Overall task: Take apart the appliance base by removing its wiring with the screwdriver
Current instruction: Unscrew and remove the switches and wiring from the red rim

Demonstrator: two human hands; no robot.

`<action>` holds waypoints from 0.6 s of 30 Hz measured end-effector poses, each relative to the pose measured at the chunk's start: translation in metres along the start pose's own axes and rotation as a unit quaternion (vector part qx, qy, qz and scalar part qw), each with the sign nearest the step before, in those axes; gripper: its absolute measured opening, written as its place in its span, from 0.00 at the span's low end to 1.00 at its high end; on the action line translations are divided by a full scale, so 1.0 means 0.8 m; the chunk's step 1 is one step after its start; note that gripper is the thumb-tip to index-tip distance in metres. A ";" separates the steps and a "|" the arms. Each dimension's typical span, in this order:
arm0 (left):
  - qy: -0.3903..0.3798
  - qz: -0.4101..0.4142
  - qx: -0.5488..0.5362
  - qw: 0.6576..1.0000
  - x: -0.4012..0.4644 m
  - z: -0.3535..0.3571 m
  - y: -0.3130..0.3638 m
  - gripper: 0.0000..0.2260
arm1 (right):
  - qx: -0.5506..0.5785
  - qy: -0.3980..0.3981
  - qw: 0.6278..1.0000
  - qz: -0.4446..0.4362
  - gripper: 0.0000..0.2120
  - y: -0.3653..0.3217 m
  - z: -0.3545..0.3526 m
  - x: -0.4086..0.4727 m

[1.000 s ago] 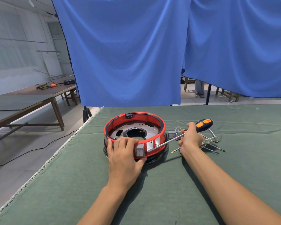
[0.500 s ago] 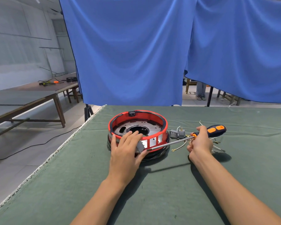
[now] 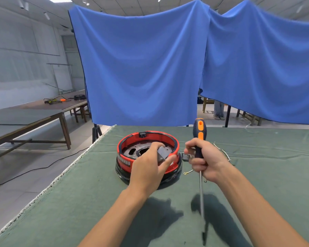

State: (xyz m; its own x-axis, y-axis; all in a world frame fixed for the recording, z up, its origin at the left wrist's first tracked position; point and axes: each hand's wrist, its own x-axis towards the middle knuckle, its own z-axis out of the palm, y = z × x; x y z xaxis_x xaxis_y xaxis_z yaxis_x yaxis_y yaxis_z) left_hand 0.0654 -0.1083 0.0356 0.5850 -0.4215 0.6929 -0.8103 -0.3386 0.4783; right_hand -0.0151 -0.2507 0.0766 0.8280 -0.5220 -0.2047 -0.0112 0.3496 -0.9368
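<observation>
**A:** Where's the work from where I'm sitting? I've got the round red-and-black plastic appliance base (image 3: 148,157) on the green felt-covered counter (image 3: 257,175), a little left of centre.

**B:** Right. Your left hand (image 3: 150,168) is the nearer one: it's over the base's near rim, thumb and fingers pinching a small grey block-shaped part (image 3: 162,152) just above that rim. I can't tell whether the block is free of the base or not.

**A:** And my right hand (image 3: 206,160)?

**B:** Just to the right of the base, not touching it. Its grip is wrapped tight round the handle of the black-and-orange screwdriver with the long steel shaft (image 3: 200,139).

**A:** Which way does the tool run?

**B:** Almost upright. Handle at the top, shaft dropping straight toward you, tip down near the counter, though it blurs there. So the blade points away from the base, not into it.

**A:** Then, as I judge it, any more prying means swinging that long axis over to the left and levelling it toward the rim.

**B:** Agreed. Mind what's beside your right hand: a small grey metal connector (image 3: 185,156) by the base, and loose pale wires with ring terminals (image 3: 225,154) lying behind and under your wrist.
</observation>
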 end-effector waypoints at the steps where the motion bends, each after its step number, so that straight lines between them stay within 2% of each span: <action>1: 0.000 0.010 0.001 1.000 0.004 0.003 0.006 0.19 | -0.042 -0.018 0.999 0.008 0.08 -0.001 -0.001 -0.002; 3: 0.001 0.032 -0.007 0.999 0.011 0.007 0.017 0.20 | -0.112 -0.052 0.992 0.019 0.07 -0.002 -0.003 -0.006; 7: -0.035 0.086 -0.018 0.996 0.020 0.019 0.030 0.21 | -0.140 -0.111 0.984 0.024 0.13 -0.006 -0.013 -0.010; 11: -0.072 0.086 -0.023 0.993 0.019 0.030 0.034 0.24 | -0.190 -0.136 0.972 0.002 0.10 -0.006 -0.024 -0.013; 14: -0.116 0.060 0.011 0.991 0.014 0.035 0.019 0.28 | -0.167 -0.048 0.985 -0.012 0.10 -0.007 -0.037 -0.002; 18: -0.114 0.025 0.149 0.982 0.004 0.030 -0.019 0.18 | -0.180 0.095 0.978 -0.052 0.11 -0.007 -0.065 0.014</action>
State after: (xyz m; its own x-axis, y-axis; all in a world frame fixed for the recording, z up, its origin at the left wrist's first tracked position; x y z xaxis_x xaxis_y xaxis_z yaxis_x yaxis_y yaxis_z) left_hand 0.0804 -0.1248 0.0178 0.5652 -0.6098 0.5556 -0.8119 -0.5305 0.2438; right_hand -0.0348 -0.2984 0.0645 0.7168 -0.6869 -0.1198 -0.1577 0.0077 -0.9875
